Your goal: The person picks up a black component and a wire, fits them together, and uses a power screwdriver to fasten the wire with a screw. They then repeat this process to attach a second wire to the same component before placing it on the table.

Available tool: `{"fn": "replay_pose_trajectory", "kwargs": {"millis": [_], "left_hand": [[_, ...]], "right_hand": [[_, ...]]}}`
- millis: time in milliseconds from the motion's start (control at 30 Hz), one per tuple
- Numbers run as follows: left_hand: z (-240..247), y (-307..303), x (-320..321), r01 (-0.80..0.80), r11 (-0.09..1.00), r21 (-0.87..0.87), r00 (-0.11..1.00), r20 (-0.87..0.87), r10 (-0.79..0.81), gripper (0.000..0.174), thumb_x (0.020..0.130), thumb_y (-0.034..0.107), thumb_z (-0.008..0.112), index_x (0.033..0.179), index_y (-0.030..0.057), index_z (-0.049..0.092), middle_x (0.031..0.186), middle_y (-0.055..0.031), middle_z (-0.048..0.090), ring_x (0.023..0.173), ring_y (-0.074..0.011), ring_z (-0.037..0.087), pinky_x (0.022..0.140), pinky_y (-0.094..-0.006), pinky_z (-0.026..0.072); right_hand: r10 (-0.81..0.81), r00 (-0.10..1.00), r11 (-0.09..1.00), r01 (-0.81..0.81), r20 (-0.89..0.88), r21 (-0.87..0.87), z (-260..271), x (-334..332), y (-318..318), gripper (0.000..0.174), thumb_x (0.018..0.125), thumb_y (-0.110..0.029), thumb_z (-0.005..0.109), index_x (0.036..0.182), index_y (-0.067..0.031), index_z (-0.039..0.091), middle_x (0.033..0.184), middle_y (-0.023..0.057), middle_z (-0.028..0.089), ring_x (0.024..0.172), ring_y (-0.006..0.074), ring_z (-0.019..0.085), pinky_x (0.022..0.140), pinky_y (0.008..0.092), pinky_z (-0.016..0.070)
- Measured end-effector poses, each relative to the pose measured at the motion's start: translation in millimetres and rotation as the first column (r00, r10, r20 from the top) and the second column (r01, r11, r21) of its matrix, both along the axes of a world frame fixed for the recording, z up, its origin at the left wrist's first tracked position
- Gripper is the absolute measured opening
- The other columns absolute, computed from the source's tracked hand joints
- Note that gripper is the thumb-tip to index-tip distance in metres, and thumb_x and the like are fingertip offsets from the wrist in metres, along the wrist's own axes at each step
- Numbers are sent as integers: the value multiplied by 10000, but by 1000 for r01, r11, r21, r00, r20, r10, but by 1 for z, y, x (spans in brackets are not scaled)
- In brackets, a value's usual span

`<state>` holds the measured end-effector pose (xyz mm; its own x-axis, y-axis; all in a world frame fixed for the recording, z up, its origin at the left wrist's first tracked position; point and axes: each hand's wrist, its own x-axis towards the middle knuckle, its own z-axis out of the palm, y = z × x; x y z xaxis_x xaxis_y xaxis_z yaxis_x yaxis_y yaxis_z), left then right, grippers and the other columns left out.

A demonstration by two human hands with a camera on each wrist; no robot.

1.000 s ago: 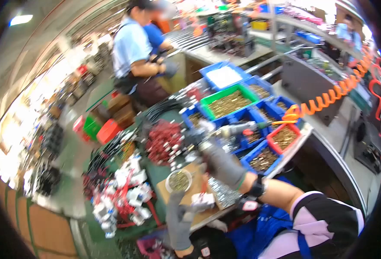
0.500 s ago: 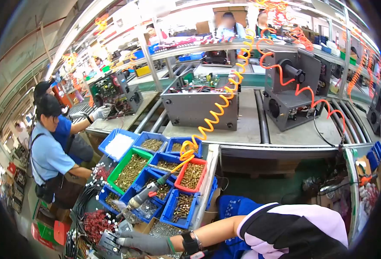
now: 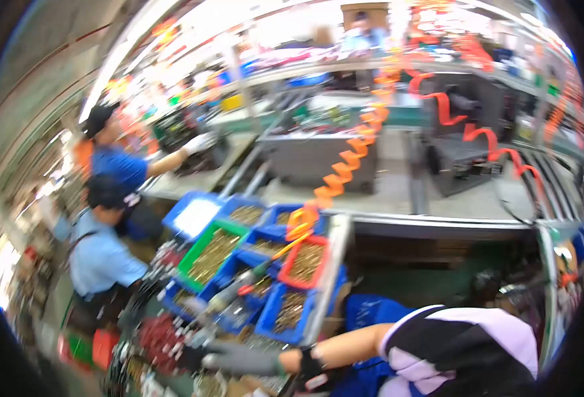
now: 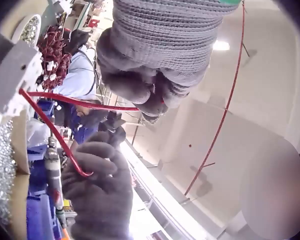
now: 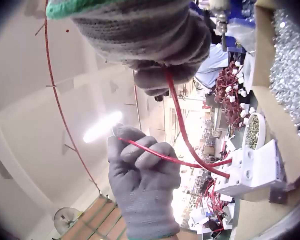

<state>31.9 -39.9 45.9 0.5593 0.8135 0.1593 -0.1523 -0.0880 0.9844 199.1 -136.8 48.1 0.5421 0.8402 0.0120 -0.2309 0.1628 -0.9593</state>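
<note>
In the right wrist view, a white block [image 5: 255,172] with round holes sits on the brown board, two red wires running out of it. My right hand [image 5: 140,40], in a grey knit glove, pinches one red wire [image 5: 176,107] near its end. Opposite it, my left hand [image 5: 145,190], gloved alike, pinches the other wire [image 5: 160,155] between thumb and fingers. The left wrist view shows both hands held apart above the block with the wires spread between them. In the head view only the right hand [image 3: 242,357] appears, blurred; the left is out of frame there.
Blue, green and red bins [image 3: 305,263] of brass parts stand beyond the right hand, a powered screwdriver [image 3: 229,294] lying across them under an orange coiled hose [image 3: 345,165]. Small metal parts [image 5: 292,75] and a round bowl [image 5: 255,131] flank the block. Two workers [image 3: 110,248] stand at left.
The head view has swung right since one second ago, losing the left hand, then shifted slightly back left. The right hand stays near the red wire bundle beside the bins.
</note>
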Motion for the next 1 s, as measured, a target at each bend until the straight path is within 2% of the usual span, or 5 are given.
{"fn": "replay_pose_trajectory", "kwargs": {"millis": [100, 167, 333, 833, 1000], "left_hand": [[-18, 18, -1, 34, 994, -104, 995, 97, -24, 368, 870, 223, 665, 1164, 4, 637, 877, -82, 667, 615, -93, 568, 502, -214, 432], [-3, 6, 6, -18, 996, -83, 1000, 0, 18, 246, 874, 212, 657, 1038, 29, 675, 739, -35, 634, 529, -63, 503, 448, -198, 358], [21, -2, 4, 79, 979, -186, 991, -91, -97, 247, 936, 159, 591, 1139, 27, 640, 690, -14, 614, 525, -43, 473, 482, -198, 340], [-2, 17, -11, 246, 845, -475, 937, 338, -83, 177, 918, 108, 578, 1017, -27, 634, 672, -82, 620, 450, -101, 479, 431, -244, 363], [9, 1, 7, -111, 984, -140, 994, -22, 109, 108, 883, 90, 656, 863, -15, 673, 690, -50, 654, 482, -34, 452, 455, -203, 327]], "right_hand": [[-144, 931, 983, 95, 336, 157, -25, 5, 20, 498, 960, -390, 604, 1319, -45, 586, 1035, 115, 660, 841, 160, 611, 764, 330, 525], [-27, 996, 999, 25, 90, 27, -9, 3, 19, 362, 944, -304, 618, 1123, 6, 672, 854, 30, 632, 794, 104, 585, 706, 300, 498], [77, 991, 996, -71, -108, 57, -6, -3, 29, 393, 922, -126, 614, 1290, -5, 548, 1057, 48, 632, 902, 112, 624, 776, 290, 559], [115, 982, 988, -97, -148, 121, 9, -12, 35, 398, 910, -73, 621, 1280, 43, 533, 1120, 70, 635, 975, 129, 639, 845, 304, 560], [122, 992, 986, -119, -21, 117, -4, -13, 37, 386, 893, -52, 658, 1253, 33, 549, 1133, 64, 637, 1004, 120, 620, 893, 302, 531]]}}
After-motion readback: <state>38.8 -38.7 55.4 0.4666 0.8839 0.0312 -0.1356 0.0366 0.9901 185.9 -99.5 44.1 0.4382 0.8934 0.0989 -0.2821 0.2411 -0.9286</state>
